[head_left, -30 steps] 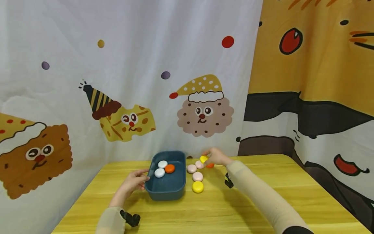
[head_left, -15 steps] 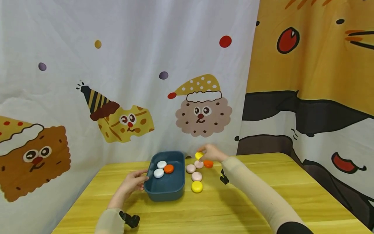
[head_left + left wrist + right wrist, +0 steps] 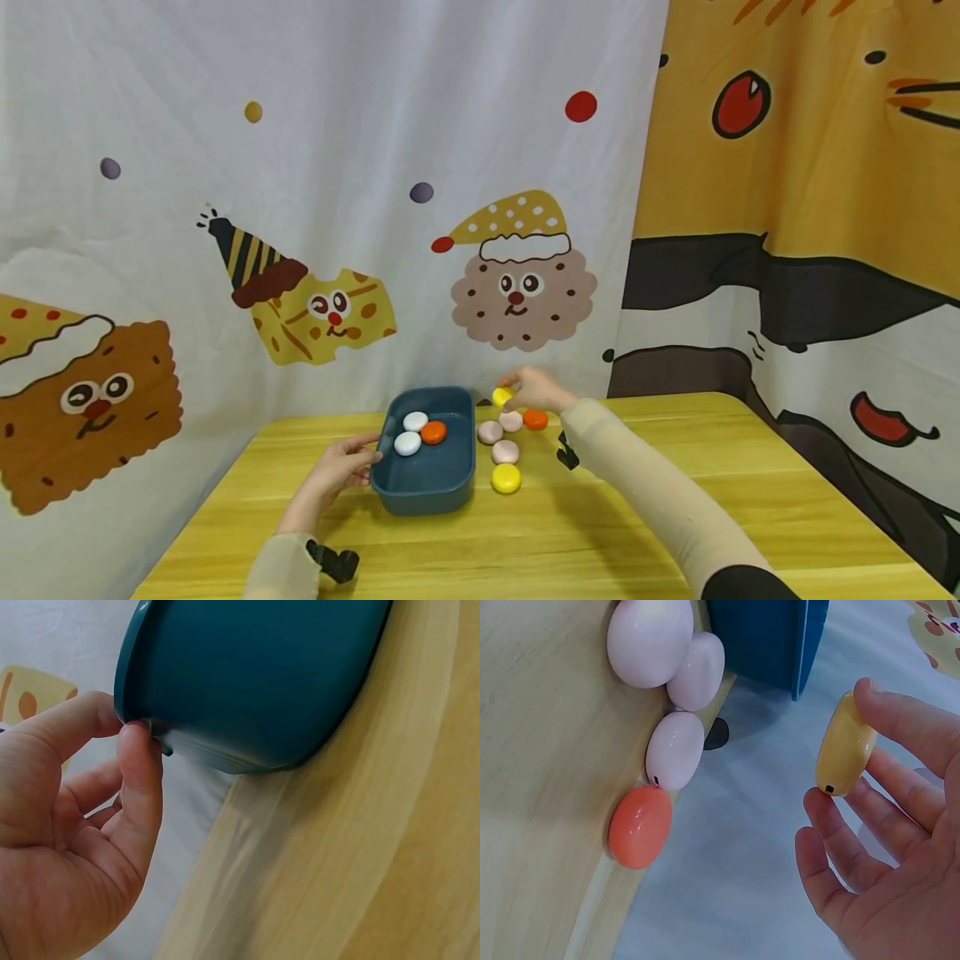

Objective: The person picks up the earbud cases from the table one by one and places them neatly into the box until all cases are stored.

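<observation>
A blue rectangular bin stands on the table, with two white discs and an orange disc inside. At its left side my left hand pinches the rim between thumb and forefinger, as the left wrist view shows. My right hand holds a glossy yellow disc between thumb and fingers, raised above the table behind the bin's right side. Below that hand lie several pale pink discs and an orange-red disc. Nearer the front is another yellow disc.
The wooden table ends against a white curtain printed with cartoon figures. The loose discs lie close along the bin's right wall. A small black device sits on the left wrist.
My right hand has lifted the yellow disc and carried it leftward toward the bin, uncovering the orange-red disc. The left hand stays at the bin's rim.
</observation>
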Tool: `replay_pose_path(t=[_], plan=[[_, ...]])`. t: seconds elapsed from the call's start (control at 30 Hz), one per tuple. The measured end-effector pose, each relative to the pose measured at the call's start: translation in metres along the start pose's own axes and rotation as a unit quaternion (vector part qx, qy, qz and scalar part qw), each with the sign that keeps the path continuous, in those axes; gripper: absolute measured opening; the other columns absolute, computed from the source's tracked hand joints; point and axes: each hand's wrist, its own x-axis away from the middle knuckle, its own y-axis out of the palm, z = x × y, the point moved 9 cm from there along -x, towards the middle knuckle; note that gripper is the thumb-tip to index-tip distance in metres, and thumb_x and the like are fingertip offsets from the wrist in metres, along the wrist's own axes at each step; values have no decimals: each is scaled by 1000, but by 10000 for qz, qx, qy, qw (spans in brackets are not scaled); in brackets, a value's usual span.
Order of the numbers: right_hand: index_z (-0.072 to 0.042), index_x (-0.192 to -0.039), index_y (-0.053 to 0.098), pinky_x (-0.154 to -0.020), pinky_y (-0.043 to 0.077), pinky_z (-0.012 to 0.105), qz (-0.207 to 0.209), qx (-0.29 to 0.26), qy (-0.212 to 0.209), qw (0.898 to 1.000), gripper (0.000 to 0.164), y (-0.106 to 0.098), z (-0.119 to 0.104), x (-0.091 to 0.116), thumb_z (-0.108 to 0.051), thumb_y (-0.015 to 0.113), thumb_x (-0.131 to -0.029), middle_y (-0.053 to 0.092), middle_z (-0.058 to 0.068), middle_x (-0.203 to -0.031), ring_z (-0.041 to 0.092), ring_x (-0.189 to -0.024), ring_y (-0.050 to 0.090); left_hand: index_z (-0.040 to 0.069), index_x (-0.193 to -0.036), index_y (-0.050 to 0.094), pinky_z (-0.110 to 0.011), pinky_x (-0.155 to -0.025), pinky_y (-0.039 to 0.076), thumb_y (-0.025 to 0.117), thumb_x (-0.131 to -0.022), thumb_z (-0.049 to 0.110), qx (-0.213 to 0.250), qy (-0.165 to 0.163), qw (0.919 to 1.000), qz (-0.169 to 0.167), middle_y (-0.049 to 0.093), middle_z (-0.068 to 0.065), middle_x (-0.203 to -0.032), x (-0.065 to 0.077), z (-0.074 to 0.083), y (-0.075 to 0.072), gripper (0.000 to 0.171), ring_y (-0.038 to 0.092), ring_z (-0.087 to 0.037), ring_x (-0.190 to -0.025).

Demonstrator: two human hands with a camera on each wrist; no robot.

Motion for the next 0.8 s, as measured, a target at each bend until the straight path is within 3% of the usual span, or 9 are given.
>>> replay_pose_path(t=[0.3, 0.8], plan=[[-4, -120, 68, -94, 47, 42, -16, -6, -135, 9999, 44, 3, -11, 1, -10, 79, -77, 66, 10, -118, 30, -113, 58, -8, -138, 47, -26, -55, 51, 64, -89, 5, 10, 36, 10000, 53, 58, -11, -89, 0, 0, 0, 53, 53, -14, -60], [-8, -121, 68, -96, 46, 43, -183, 102, -113, 9997, 45, 14, -16, -10, -13, 80, -77, 66, 7, -120, 30, -117, 56, -6, -140, 46, -28, -58, 52, 62, -91, 6, 42, -9, 10000, -38, 57, -13, -92, 2, 1, 0, 53, 53, -16, -61]])
